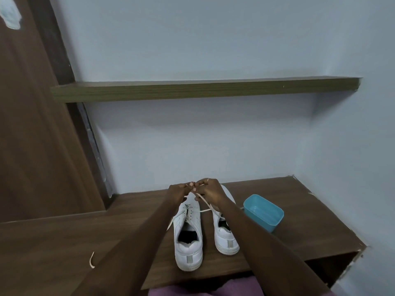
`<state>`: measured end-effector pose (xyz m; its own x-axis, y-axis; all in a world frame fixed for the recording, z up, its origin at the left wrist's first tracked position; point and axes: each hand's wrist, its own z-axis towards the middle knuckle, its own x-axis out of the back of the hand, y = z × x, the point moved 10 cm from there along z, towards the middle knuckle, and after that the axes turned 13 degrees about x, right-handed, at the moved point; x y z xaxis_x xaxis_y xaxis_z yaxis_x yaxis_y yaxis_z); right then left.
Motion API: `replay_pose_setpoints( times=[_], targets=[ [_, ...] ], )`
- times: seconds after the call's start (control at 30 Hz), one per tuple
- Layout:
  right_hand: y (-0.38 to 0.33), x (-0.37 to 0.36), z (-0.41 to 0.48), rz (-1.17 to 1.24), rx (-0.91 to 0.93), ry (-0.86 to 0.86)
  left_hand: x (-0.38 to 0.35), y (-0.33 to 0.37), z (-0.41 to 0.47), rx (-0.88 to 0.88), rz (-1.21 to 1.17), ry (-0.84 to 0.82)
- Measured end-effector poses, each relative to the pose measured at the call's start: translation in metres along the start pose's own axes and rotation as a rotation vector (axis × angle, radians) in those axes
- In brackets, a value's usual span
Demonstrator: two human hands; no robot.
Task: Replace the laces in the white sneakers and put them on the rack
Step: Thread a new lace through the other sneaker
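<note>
Two white sneakers stand side by side on a dark wooden surface (299, 201), heels toward me. The left sneaker (188, 233) has a white lace (205, 203) running up from its eyelets. My left hand (181, 190) and my right hand (210, 192) meet above the toes of the shoes, and both pinch the lace ends between their fingertips. The right sneaker (226, 236) is partly hidden by my right forearm. One strand of the lace hangs down the left side of the left sneaker.
A blue plastic tub (264, 212) sits right of the sneakers. A short lace end (92, 260) lies on the surface at the left. A wooden shelf (205, 88) juts from the pale wall above. A brown door (32, 124) stands at the left.
</note>
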<state>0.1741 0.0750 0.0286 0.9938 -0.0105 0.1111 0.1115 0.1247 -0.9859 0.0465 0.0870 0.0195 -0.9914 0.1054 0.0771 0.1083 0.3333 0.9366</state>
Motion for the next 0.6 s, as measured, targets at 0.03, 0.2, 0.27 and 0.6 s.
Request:
replay_pose_setpoints(
  times=[0.03, 0.2, 0.27, 0.6],
  targets=[
    [0.008, 0.0, -0.001, 0.003, -0.036, -0.005, -0.002, -0.008, 0.001, 0.017, 0.021, -0.026],
    [0.043, -0.001, -0.001, -0.102, -0.135, -0.05, 0.009, -0.043, 0.023, 0.056, 0.503, 0.138],
    [0.058, 0.004, -0.002, -0.169, -0.172, -0.042, 0.018, -0.06, 0.032, 0.115, 0.675, 0.251],
    [0.091, -0.006, 0.015, -0.311, -0.123, 0.003, 0.01, -0.081, 0.049, 0.17, 0.867, 0.233]
  ],
)
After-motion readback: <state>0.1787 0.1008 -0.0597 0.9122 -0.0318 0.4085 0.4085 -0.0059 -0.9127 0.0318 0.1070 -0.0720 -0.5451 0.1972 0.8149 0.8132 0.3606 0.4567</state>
